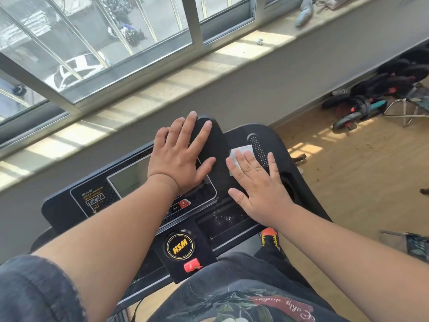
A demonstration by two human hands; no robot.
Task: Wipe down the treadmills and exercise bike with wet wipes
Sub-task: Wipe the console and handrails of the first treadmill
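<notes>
The treadmill console is being wiped: the wet wipe is pressed flat on its right side under the spread right hand. The spread left hand is rested on the centre hump. A sweep toward unwiped areas seems called for next.

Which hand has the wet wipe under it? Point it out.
The right hand. Its flat fingers press the white wet wipe onto the treadmill console beside the speaker grille. The left hand lies flat on the black raised centre piece, with no wipe showing beneath.

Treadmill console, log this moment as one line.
right hand flat, pressing wet wipe on treadmill console | left hand flat on console | wiping underway
</notes>
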